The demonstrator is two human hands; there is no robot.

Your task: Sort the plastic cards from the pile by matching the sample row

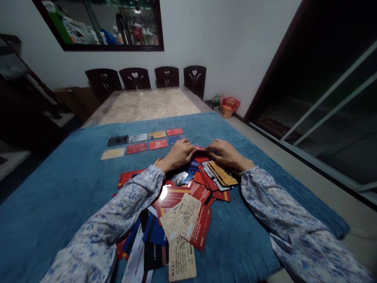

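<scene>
My left hand [177, 154] and my right hand [225, 153] meet above a heap of plastic cards [182, 204] on a blue cloth [64, 184]. Both hands pinch one red card [200, 149] by its ends, fingers curled. The heap holds several red, blue, beige and black cards, spread loosely toward me. Beyond the hands, two neat rows of cards [144, 142] lie flat on the cloth. My sleeves are pale with a small blue flower print.
The cloth covers the near part of a long table [147, 104] with a marbled top. Several dark chairs [135, 78] stand at its far end. A red basket [230, 105] sits on the floor at right, next to glass sliding doors [332, 102].
</scene>
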